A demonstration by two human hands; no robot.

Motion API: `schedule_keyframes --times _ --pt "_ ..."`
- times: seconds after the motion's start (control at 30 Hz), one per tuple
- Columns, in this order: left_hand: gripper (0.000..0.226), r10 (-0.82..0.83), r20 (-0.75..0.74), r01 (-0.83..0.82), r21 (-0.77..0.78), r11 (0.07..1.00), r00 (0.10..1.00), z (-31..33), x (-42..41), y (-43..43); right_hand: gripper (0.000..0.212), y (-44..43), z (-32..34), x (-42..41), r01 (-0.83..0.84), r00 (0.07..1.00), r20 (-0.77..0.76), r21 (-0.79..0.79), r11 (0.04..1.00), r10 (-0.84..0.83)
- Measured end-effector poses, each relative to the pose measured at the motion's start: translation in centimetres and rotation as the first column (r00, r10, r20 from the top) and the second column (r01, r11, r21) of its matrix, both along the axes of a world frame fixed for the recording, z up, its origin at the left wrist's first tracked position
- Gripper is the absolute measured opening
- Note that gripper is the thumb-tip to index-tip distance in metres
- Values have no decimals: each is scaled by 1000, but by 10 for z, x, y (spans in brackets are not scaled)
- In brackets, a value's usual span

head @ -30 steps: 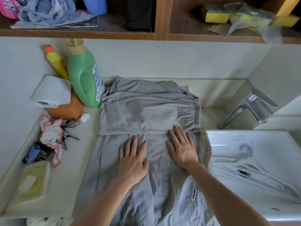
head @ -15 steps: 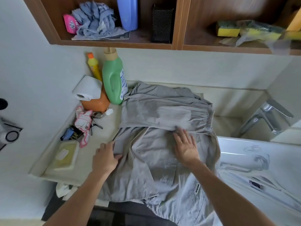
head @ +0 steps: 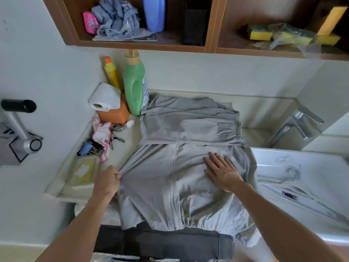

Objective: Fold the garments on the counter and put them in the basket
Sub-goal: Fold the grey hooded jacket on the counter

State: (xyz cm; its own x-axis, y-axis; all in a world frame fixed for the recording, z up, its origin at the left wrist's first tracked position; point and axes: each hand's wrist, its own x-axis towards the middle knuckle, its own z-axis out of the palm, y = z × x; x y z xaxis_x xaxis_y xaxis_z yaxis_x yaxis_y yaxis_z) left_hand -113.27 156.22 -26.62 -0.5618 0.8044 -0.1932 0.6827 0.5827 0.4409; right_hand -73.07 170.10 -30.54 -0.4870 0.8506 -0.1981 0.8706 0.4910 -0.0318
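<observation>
A light grey garment (head: 170, 178) with a zip seam and elastic cuffs lies spread on the counter (head: 130, 140), its far part folded across and its near hem hanging over the front edge. My left hand (head: 106, 181) pinches the garment's left edge and holds it pulled outward. Flat on the cloth at centre right, my right hand (head: 221, 172) presses down with straight fingers. A dark grey fabric (head: 160, 241) shows below the counter edge; whether it is a garment or a basket I cannot tell.
On the left of the counter stand a green detergent bottle (head: 135, 86), a yellow bottle (head: 111, 72), a paper roll (head: 104, 97) on an orange box, and small clutter. A white sink (head: 302, 167) with a tap (head: 294, 125) lies right. A wooden shelf (head: 143, 45) hangs overhead.
My left hand went from flat on the cloth to the garment's left edge, grasped it and pulled it out flatter. My right hand stayed pressing. The view pulled back.
</observation>
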Motion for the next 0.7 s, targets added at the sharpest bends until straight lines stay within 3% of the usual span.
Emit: schedule_keyframes --times 0.07,0.13,0.2,0.27,0.33,0.43,0.6,0.7 --pt "3 -52 -11 52 29 998 999 1 5 -4 61 -8 6 2 59 997 -48 -2 998 -59" --pt "27 -115 -95 123 84 989 989 -3 14 -10 65 -28 14 6 199 964 -192 78 977 -181" --pt "56 -239 -261 278 121 953 935 -10 28 -16 64 -51 19 17 405 890 -298 174 898 -344" --pt "72 -427 -352 483 86 872 833 -18 42 -22 68 -76 19 31 615 761 -333 97 783 -557" --pt "83 -566 -319 583 -50 811 760 -30 51 -27 66 -96 7 46 709 662 -270 -77 701 -699" --pt "103 -633 -267 601 -199 774 727 -43 57 -30 60 -115 -2 68 715 604 -232 -264 647 -763" --pt "104 -660 -7 612 -365 701 751 -22 67 -15 53 -107 16 77 796 569 -50 -217 565 -821" --pt "99 -618 164 638 -272 720 769 -7 78 1 56 -88 32 54 784 611 -12 -134 606 -792"
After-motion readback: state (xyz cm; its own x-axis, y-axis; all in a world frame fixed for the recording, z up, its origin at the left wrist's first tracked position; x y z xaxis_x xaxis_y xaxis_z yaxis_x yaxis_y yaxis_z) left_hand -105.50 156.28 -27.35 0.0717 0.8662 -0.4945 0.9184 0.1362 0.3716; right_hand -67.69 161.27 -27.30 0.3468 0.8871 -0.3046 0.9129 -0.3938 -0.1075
